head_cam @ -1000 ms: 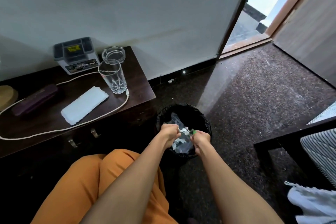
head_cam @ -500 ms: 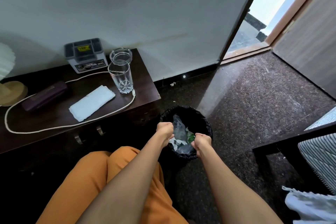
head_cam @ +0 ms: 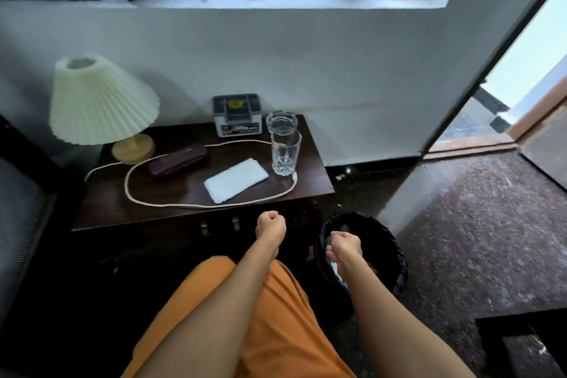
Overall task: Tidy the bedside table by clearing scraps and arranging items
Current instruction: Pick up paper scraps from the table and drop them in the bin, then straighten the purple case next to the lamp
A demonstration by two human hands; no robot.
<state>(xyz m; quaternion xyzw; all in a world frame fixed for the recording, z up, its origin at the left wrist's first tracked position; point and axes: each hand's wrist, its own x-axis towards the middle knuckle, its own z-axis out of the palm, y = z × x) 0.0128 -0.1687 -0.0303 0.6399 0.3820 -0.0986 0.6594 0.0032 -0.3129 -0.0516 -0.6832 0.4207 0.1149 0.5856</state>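
The dark wooden bedside table [head_cam: 101,212] carries a folded white cloth [head_cam: 235,180], a purple case [head_cam: 178,159], a looped white cord [head_cam: 196,205], a tall glass [head_cam: 285,152] with a second glass [head_cam: 281,120] behind it, and a grey box [head_cam: 237,114]. A black bin [head_cam: 386,242] holding scraps stands on the floor right of the table. My left hand [head_cam: 271,225] is a closed fist in front of the table's edge, with nothing visible in it. My right hand [head_cam: 346,245] hovers over the bin, fingers loosely curled, empty.
A pleated cream lamp [head_cam: 101,101] on a wooden base stands at the table's back left. A small scrap [head_cam: 340,176] lies on the floor by the wall. An open doorway [head_cam: 491,120] is on the right. My orange-clad lap fills the foreground.
Both hands let the scraps fall into the bin and drew back; the left one rose toward the table edge. The view tilted up and left, bringing the lamp and window into sight.
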